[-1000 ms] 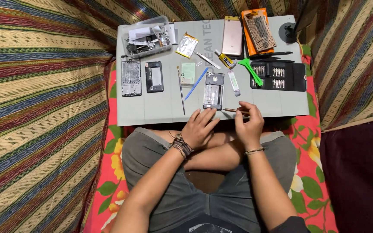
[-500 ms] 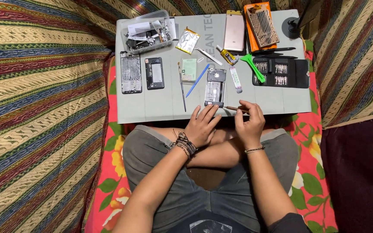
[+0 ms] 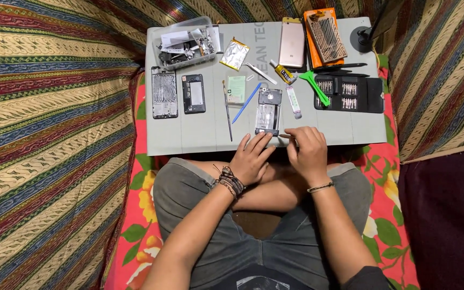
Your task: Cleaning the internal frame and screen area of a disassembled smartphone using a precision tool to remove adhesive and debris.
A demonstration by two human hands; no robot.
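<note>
An opened phone (image 3: 268, 111) lies on the grey work mat (image 3: 200, 134) near its front edge. My left hand (image 3: 252, 157) rests at the mat's edge, its fingers touching the phone's lower end. To the right, my right hand (image 3: 307, 152) is closed around a thin tool whose tip points left toward the phone's bottom. Both wrists wear bracelets.
On the mat lie a phone screen (image 3: 164, 95), a black frame (image 3: 194, 94), a clear box of parts (image 3: 185, 43), a silver battery (image 3: 235, 54), a pink phone (image 3: 292, 42), a blue pry tool (image 3: 245, 102), a green pry tool (image 3: 315, 87) and a black bit case (image 3: 350, 94). Striped cloth surrounds everything.
The view has shifted slightly; my hands stay at the phone's lower end, the right still holding the thin tool.
</note>
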